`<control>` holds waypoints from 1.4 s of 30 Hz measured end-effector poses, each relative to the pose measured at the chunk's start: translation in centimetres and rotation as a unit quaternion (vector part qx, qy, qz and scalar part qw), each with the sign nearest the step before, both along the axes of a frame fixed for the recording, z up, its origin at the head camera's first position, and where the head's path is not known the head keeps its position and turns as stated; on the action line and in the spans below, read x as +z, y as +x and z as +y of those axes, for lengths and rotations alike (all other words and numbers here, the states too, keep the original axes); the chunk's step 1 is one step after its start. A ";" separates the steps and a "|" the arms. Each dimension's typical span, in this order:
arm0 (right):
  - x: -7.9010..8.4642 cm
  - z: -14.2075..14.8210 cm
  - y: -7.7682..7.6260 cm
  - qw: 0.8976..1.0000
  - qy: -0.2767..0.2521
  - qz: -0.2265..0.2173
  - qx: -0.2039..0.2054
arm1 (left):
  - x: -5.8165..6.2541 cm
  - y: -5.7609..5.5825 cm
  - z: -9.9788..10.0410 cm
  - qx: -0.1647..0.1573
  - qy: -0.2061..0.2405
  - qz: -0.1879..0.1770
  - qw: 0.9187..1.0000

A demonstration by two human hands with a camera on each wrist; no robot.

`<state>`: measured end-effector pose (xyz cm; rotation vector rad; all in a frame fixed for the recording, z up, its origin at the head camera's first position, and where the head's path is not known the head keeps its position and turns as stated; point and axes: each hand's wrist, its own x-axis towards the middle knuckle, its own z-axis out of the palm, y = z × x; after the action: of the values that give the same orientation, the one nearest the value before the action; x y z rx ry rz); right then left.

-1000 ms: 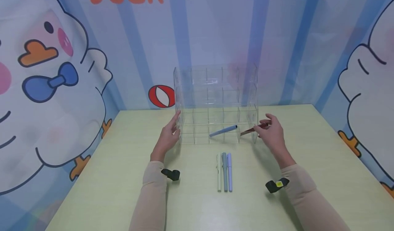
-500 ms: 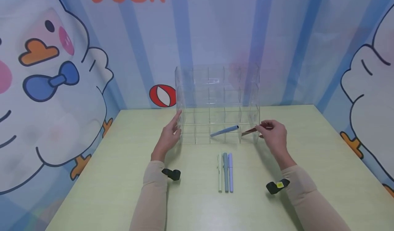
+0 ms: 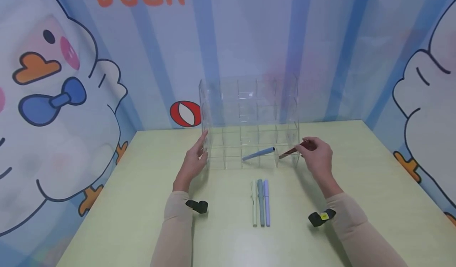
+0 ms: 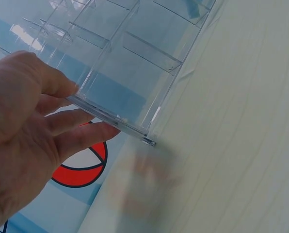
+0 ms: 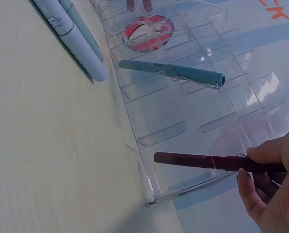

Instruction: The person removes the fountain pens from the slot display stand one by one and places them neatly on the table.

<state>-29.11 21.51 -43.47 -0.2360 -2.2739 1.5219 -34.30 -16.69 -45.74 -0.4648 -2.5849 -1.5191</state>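
Note:
A clear acrylic rack (image 3: 249, 138) divided into small compartments stands upright on the table. My left hand (image 3: 192, 162) touches its left side panel with fairly straight fingers, and the left wrist view shows the thumb by the panel's front edge. With thumb and fingers, my right hand (image 3: 316, 156) pinches a dark red pen (image 5: 193, 160) near one end, just outside the rack's right side. The pen's other end reaches into the bottom right of the rack. A blue pen (image 3: 258, 154) leans at a slant in the bottom row, its clip showing in the right wrist view.
Three pens lie side by side in front of the rack: a pale green pen (image 3: 254, 203), a grey-blue pen (image 3: 261, 203) and a lilac pen (image 3: 266, 203). Behind the table (image 3: 228, 243) hangs a printed duck backdrop (image 3: 249, 29).
My right hand has shifted slightly right and turned around the dark red pen, covering more of its outer end. The left hand keeps its place on the rack. The head view tilts a little.

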 end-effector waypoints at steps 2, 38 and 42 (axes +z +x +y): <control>0.1 0.0 0.0 1.000 -0.006 0.009 -0.005 | 0.0 0.1 0.0 0.000 -0.001 0.002 1.000; 1.6 0.4 0.1 0.968 -0.217 0.129 -0.018 | -0.1 0.1 -0.1 -0.006 -0.001 0.006 1.000; 1.6 0.5 0.1 0.963 -0.230 0.137 -0.023 | -0.1 0.1 -0.1 -0.008 0.000 0.010 1.000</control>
<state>-29.04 22.03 -41.82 -0.1873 -1.6726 1.9090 -34.20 -16.76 -45.82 -0.5006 -2.5727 -1.5115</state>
